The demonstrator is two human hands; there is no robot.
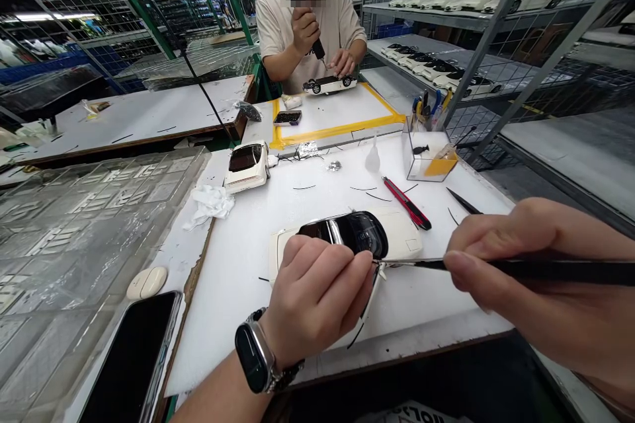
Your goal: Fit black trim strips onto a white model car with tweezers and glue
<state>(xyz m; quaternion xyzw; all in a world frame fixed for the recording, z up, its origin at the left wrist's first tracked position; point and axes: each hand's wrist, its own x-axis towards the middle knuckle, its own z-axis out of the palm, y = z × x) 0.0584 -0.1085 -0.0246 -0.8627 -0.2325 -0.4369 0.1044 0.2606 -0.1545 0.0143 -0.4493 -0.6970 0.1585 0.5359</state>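
A white model car [404, 238] with a dark windscreen sits on the white worktop, and its near-side door seems to stand open. My left hand [317, 291], wearing a watch, is closed on the car's near side by the windscreen pillar, hiding much of the cabin. Below its fingers hangs a thin black strip [355, 337]. My right hand [520, 258] pinches black tweezers [555, 271], whose tips point left and reach the pillar beside my left fingertips. Whether the tips grip the strip cannot be made out.
Beyond the car lie a red utility knife [407, 203], a pointed black tool [462, 201] and loose black strips. A clear box [430, 157], another white model car [248, 166], crumpled tissue [208, 205] and a phone [133, 357] are around. A co-worker [317, 26] uses a screwdriver opposite.
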